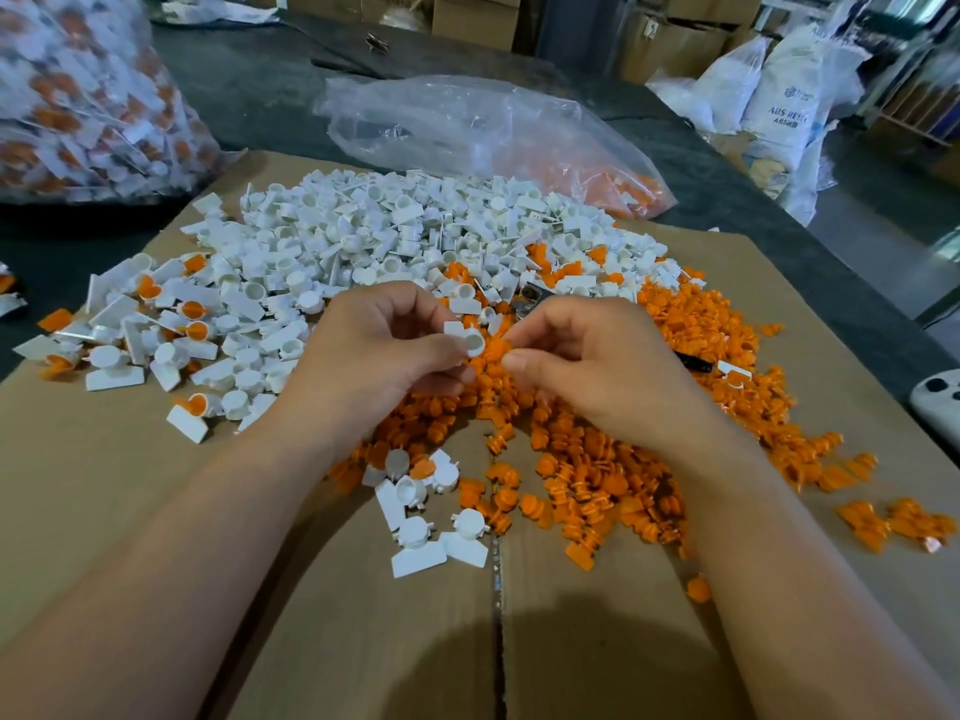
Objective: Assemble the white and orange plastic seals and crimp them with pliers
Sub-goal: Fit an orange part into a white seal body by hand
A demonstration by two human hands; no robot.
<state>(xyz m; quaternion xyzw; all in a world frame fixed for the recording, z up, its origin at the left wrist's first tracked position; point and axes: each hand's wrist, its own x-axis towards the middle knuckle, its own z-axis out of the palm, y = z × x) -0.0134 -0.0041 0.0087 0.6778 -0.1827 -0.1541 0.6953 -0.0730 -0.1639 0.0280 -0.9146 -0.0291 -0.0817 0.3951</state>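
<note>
My left hand pinches a white seal body between thumb and fingers, its round cup facing right. My right hand holds an orange insert at its fingertips, right beside the white cup and touching or almost touching it. Both hands hover over a heap of orange inserts on flattened cardboard. A large pile of white seal bodies lies behind. The pliers lie partly buried behind my right hand, with a black handle tip showing to the right.
Several assembled white-and-orange seals lie at the left of the pile. A full clear bag of finished seals stands far left; a nearly empty clear bag lies behind. A white device sits at the right edge. Boxes and sacks stand beyond.
</note>
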